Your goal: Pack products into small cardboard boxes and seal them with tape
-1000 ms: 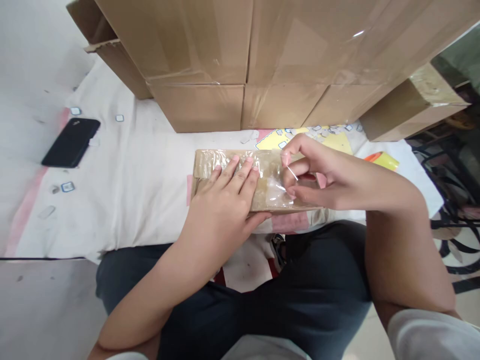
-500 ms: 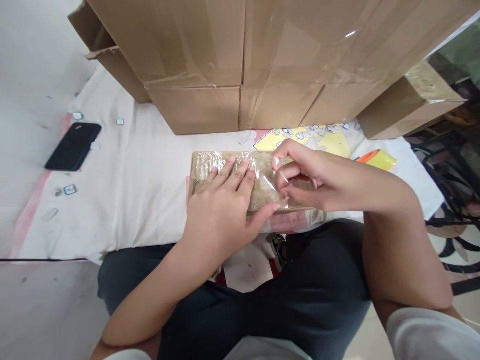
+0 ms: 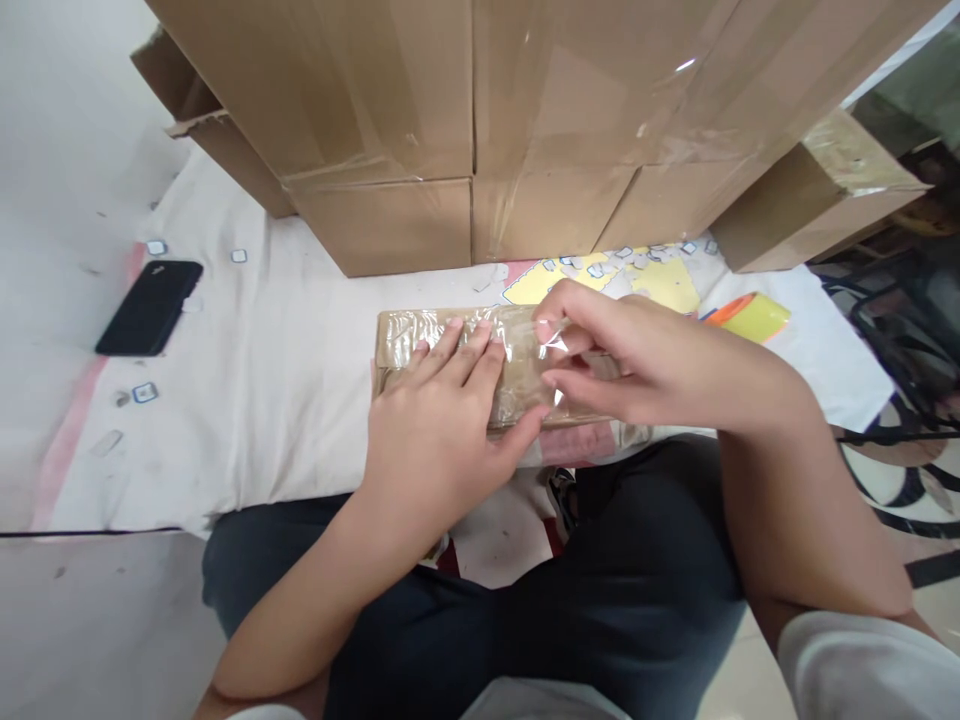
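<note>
A flat brown cardboard box (image 3: 393,326) lies lengthwise on the cloth in front of me, with clear tape (image 3: 516,385) over its top. My left hand (image 3: 439,425) rests palm down on the left and middle part, fingers spread and thumb out toward the near edge. Over the right part, the bent fingers and thumb of my right hand (image 3: 626,355) grip a shiny loose end of the tape, which looks slightly raised. The right end of the box is hidden under that hand.
Large taped cartons (image 3: 405,225) stand just behind the box. A black phone (image 3: 150,308) lies at the left. Small paper scraps (image 3: 596,270) dot the cloth (image 3: 292,380). A yellow-green roll with orange inside (image 3: 750,316) and another carton (image 3: 810,200) are at the right.
The view has shifted slightly. My right thumb and fingers have moved a little to the left with the tape end. My left hand stays flat on the box.
</note>
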`<state>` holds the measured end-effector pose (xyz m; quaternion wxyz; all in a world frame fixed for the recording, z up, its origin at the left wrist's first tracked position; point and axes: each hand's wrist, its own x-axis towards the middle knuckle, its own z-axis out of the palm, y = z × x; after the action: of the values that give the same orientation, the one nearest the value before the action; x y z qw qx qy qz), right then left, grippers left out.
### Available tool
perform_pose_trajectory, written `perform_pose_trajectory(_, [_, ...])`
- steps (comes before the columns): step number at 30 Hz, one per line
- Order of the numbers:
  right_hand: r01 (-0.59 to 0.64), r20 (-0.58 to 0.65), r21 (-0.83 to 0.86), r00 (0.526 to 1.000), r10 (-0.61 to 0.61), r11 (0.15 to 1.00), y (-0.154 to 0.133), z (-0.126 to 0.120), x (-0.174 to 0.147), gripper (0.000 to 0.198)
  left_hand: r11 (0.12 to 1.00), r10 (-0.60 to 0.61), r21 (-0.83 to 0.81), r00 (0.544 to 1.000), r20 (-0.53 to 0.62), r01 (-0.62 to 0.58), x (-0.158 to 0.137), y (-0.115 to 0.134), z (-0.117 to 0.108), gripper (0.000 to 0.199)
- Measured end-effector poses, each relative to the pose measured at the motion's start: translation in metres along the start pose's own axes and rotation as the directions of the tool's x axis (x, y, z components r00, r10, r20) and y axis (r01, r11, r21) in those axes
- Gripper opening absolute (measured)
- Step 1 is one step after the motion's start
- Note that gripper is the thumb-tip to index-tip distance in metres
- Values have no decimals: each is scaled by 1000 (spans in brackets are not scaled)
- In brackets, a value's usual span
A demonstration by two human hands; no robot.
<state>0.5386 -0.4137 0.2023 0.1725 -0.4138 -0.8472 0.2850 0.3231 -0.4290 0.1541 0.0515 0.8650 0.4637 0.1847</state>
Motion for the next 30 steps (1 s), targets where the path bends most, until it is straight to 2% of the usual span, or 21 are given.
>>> perform_pose_trajectory(2, [20,-112,-99,993,-31,995,0,0,2,4,1000,-6,6,1000,2,6,0,1,0,52])
perform_pose_trajectory(4, [40,-195,-152,978,-70,987,1,0,4,10,1000,-15,11,1000,6,15,0,1,0,52])
perform_pose_trajectory(7, [72,-239,-154,965,-108,985,6,0,9,17,999,-43,14,999,9,43,-1,3,-1,53])
perform_pose_trajectory(11, [77,-277,-130,954,-111,988,16,4,16,17,993,-119,9,993,-1,119,-2,5,-4,61])
perform_pose_trajectory(13, [63,-265,-99,960,-87,993,21,8,20,17,996,-88,-8,996,-27,88,-2,5,-4,57])
perform_pose_trajectory(15, [47,-237,-72,970,-63,996,24,12,22,18,999,32,-9,996,-80,-33,-1,4,-1,46])
perform_pose_trajectory(17, [34,-222,-63,974,-47,997,25,14,24,18,979,204,25,964,-171,-203,0,2,4,29])
perform_pose_trajectory(19, [24,-221,-63,974,-37,998,25,16,24,17,934,357,84,897,-260,-348,1,0,12,16])
perform_pose_trajectory(21, [13,-224,-67,974,-28,998,24,17,24,16,885,465,143,827,-317,-443,1,-2,19,9])
perform_pose_trajectory(26, [-23,-201,-104,980,1,994,25,19,26,20,818,573,182,740,-352,-546,0,-7,28,7])
perform_pose_trajectory(30, [-60,-212,-177,977,22,982,22,23,27,23,805,589,172,726,-355,-568,0,-8,28,6])
